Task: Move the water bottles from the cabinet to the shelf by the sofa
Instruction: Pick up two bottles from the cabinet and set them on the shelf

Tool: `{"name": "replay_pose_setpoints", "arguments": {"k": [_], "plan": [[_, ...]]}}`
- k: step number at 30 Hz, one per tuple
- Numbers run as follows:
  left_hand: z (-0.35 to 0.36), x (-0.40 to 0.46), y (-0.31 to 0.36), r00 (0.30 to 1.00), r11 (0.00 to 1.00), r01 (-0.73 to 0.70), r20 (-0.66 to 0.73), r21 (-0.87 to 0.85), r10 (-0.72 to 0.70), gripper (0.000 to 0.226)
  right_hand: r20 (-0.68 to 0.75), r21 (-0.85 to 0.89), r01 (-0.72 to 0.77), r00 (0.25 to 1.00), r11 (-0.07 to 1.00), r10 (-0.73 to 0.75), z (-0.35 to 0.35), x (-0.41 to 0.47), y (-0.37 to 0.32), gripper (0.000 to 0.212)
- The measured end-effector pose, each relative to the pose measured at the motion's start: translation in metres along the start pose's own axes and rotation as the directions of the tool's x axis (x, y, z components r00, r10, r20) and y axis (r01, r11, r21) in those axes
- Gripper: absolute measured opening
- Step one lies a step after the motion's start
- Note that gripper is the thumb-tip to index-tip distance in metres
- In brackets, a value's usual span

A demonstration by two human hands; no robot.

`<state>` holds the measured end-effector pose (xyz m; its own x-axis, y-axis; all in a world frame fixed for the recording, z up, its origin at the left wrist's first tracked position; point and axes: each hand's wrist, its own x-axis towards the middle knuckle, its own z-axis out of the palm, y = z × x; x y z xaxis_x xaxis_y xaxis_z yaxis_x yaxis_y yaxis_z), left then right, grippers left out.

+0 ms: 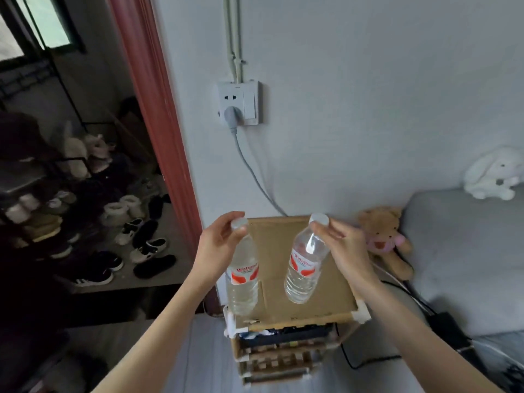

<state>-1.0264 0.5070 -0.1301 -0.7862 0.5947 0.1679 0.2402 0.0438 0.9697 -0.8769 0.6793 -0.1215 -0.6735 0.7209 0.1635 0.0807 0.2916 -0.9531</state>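
Placement step: left hand (pixel 217 248) and right hand (pixel 341 245) are each closed on a bottle neck; bottles (pixel 303 268) are to be lowered upright onto shelf (pixel 334 282).

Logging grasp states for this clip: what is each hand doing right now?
Left hand: closed on the left water bottle, near its cap.
Right hand: closed on the right water bottle, at its neck.

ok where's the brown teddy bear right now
In the head view, the brown teddy bear sits right of the shelf, against the sofa by the wall.
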Motion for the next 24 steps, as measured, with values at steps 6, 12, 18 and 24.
{"name": "replay_pose_setpoints", "arguments": {"k": [6,12,18,24], "plan": [[0.019,0.068,-0.026,0.995,0.997,0.07,0.067,0.041,-0.072,0.023,0.024,0.009,-0.109,0.994,0.994,0.109,0.023,0.068,0.027,0.011],[0.037,0.121,-0.037,0.992,0.991,0.111,0.045,0.077,-0.115,0.024,0.053,-0.087,-0.101,0.993,0.991,0.106,0.03,0.133,0.052,0.018],[0.062,0.17,-0.041,0.993,0.987,0.107,0.029,0.12,-0.111,0.023,0.047,-0.167,-0.05,0.997,0.985,0.058,0.043,0.192,0.067,0.014],[0.083,0.192,-0.057,0.99,0.981,0.13,-0.064,0.141,-0.122,0.025,0.031,-0.204,-0.113,0.992,0.972,0.121,0.056,0.219,0.092,0.04]]}}
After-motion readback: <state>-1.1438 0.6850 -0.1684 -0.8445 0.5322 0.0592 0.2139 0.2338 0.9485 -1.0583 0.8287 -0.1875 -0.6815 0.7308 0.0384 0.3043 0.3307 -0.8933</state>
